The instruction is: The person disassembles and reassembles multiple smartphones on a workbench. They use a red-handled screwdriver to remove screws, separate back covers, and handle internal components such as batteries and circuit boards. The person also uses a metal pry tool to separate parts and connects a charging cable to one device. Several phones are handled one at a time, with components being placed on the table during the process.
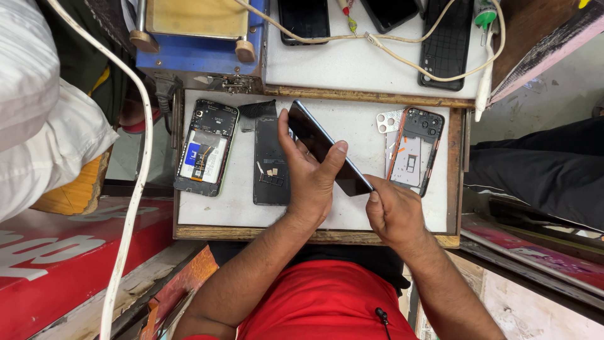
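Over the white wooden-framed tray's [352, 226] near edge, the left hand [311, 179] grips a thin, glossy black phone screen panel [327, 150] by its edges; the right hand [393, 211] pinches its lower corner. It looks light, stiff, slippery and fragile, best held by the edges.

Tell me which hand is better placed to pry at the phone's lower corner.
Right, probably. The right hand already pinches the lower corner of the dark phone, while the left hand wraps its middle, steadying it above the white tray.
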